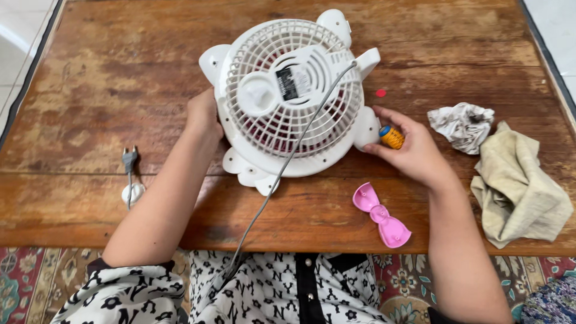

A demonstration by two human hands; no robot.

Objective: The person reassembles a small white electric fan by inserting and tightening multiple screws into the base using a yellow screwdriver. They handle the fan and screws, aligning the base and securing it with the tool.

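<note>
Left hand (203,114) grips the white fan's (288,96) housing rim, fan face-down mid-table. Right hand (408,147) pinches an orange screwdriver handle (392,137) at its foot. Pink blade (381,214) already off, near front edge; rear grille still on.

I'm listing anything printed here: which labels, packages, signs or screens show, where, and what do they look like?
Label: small black rectangle with pale print, stuck on the white hub at the back of the fan, beside the round knob.
No packages, signs or screens in view.
</note>
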